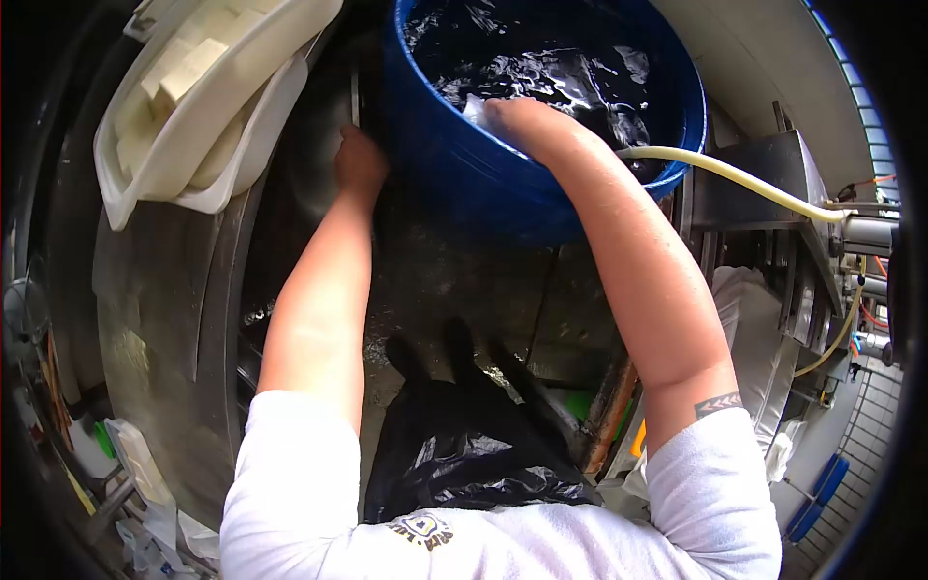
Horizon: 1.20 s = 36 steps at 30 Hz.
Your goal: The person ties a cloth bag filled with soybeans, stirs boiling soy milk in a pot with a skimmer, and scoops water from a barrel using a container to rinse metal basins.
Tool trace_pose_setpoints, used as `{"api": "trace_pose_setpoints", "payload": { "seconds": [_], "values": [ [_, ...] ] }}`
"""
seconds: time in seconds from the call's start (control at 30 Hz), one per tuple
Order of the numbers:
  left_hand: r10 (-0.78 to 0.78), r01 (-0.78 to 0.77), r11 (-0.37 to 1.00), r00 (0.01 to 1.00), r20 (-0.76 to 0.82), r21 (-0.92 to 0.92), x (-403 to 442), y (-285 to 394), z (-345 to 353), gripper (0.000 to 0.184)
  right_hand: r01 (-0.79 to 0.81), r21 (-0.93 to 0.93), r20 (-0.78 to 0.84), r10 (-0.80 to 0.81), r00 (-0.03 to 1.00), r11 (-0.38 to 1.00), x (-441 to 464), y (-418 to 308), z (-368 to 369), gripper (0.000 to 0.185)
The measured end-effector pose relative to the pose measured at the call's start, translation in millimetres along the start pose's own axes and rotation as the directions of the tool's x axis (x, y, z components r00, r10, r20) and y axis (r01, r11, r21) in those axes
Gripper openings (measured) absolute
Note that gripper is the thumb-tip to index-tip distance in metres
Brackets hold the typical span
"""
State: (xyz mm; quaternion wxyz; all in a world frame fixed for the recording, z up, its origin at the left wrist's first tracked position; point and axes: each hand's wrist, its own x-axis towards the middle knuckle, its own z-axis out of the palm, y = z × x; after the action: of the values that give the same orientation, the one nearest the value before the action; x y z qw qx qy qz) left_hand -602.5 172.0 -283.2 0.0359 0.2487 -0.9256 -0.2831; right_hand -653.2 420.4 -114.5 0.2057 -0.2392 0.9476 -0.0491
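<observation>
A big blue barrel (pixel 483 179) of dark, rippling water stands at the top centre. My right hand (pixel 517 121) is closed at its near rim, on a whitish, wet item (pixel 475 110) that I cannot make out clearly. Left of the barrel, my left hand (pixel 360 162) is closed round the lower end of a thin, upright, pale edge (pixel 355 92). That edge seems to belong to a large, shiny, blurred object in the shade, whose shape is unclear. A pale yellow hose (pixel 744 179) runs over the barrel's right rim into the water.
White tubs (pixel 217 116) with pale blocks sit on a metal counter (pixel 159 290) at the left. Metal shelving (pixel 754 184) and pipes line the right side. The floor (pixel 425 290) between is wet and dark. A blue object (pixel 817 498) lies at the lower right.
</observation>
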Motion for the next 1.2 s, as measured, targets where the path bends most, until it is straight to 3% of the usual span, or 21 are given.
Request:
{"api": "trace_pose_setpoints", "payload": {
  "seconds": [0.1,0.23,0.33,0.43,0.5,0.57,0.63,0.7,0.8,0.83,0.87,0.9,0.93,0.97,1.0,1.03,1.1,1.17,1.2],
  "values": [
    [0.017,-0.018,1.0,0.999,0.05,0.006,-4.7,0.4,0.4,0.029,0.101,-0.031,0.022,-0.101,0.995,0.994,-4.4,-0.1,-7.0,0.033],
    [0.037,-0.039,0.998,0.998,0.049,0.044,-18.6,-15.5,3.2,0.027,0.033,0.022,-0.006,-0.033,0.999,0.999,-17.6,-13.8,-20.1,0.036],
    [0.059,-0.063,0.996,0.996,-0.062,-0.066,-25.7,-48.0,-5.3,0.027,-0.013,0.152,-0.296,0.058,0.953,0.988,-34.1,-28.2,-35.0,0.044],
    [-0.192,0.176,0.978,0.97,-0.147,-0.115,-35.8,-92.4,-29.4,0.025,0.056,0.2,-0.644,0.088,0.76,0.978,-40.4,-25.9,-36.3,0.041],
    [-0.233,0.218,0.972,0.938,-0.258,-0.084,-51.3,-137.5,-43.2,0.029,0.274,0.15,-0.903,0.019,0.43,0.95,-55.0,-18.3,-41.5,0.03],
    [-0.203,0.182,0.979,0.868,-0.453,-0.089,-68.7,-180.9,-50.0,0.032,0.393,0.14,-0.964,0.035,0.264,0.909,-80.1,-24.6,-57.7,0.027],
    [-0.386,0.353,0.922,0.872,-0.301,-0.158,-93.2,-189.3,-88.6,0.043,0.379,-0.078,-0.99,-0.115,0.077,0.922,-108.0,-34.7,-81.3,0.022],
    [-0.21,0.279,0.958,0.834,-0.51,0.062,-107.4,-244.7,-89.5,0.042,0.317,-0.119,-0.989,-0.141,0.047,0.941,-141.4,-34.7,-102.9,0.02],
    [-0.223,0.355,0.928,0.775,-0.591,0.115,-130.7,-307.6,-93.2,0.041,0.444,0.19,-0.976,0.117,0.186,0.876,-203.1,-38.0,-112.4,0.014],
    [-0.24,0.375,0.921,0.76,-0.604,0.107,-145.2,-308.4,-102.3,0.041,0.55,0.358,-0.933,0.268,0.24,0.755,-223.2,-47.1,-111.6,0.012],
    [-0.249,0.452,0.852,0.793,-0.556,0.264,-160.4,-301.3,-110.6,0.04,0.536,0.351,-0.927,0.207,0.312,0.768,-246.2,-51.4,-114.1,0.012],
    [-0.195,0.484,0.614,0.858,-0.474,0.624,-165.1,-328.1,-100.5,0.038,0.522,0.34,-0.914,0.145,0.378,0.782,-269.2,-54.3,-116.0,0.013],
    [-0.139,0.41,0.268,0.912,-0.386,0.872,-169.6,-354.9,-90.2,0.036,0.45,0.308,-0.895,0.094,0.436,0.838,-290.1,-56.8,-110.9,0.018],
    [-0.147,0.422,0.268,0.906,-0.396,0.866,-180.2,-346.4,-99.8,0.036,0.372,0.265,-0.867,0.052,0.495,0.889,-307.7,-58.6,-101.2,0.024],
    [-0.252,0.523,0.689,0.822,-0.51,0.503,-195.5,-325.2,-110.2,0.035,0.397,0.322,-0.839,0.064,0.541,0.859,-315.8,-61.2,-80.9,0.024],
    [-0.401,0.464,0.886,0.74,-0.539,-0.023,-203.7,-308.1,-116.8,0.033,0.415,0.379,-0.807,0.076,0.585,0.827,-317.4,-64.6,-54.3,0.023],
    [-0.372,0.466,0.884,0.761,-0.532,0.048,-211.7,-294.3,-123.9,0.03,0.416,0.41,-0.68,-0.031,0.732,0.812,-313.3,-92.5,-6.5,0.028],
    [-0.503,0.53,0.848,0.792,-0.346,-0.021,-217.5,-267.5,-138.2,0.04,0.406,0.349,-0.532,-0.178,0.828,0.844,-298.4,-113.0,49.3,0.04],
    [-0.445,0.48,0.877,0.793,-0.417,-0.023,-218.5,-271.4,-131.3,0.041,0.339,0.382,-0.42,-0.165,0.892,0.86,-284.5,-129.0,76.5,0.047]
  ]
}}
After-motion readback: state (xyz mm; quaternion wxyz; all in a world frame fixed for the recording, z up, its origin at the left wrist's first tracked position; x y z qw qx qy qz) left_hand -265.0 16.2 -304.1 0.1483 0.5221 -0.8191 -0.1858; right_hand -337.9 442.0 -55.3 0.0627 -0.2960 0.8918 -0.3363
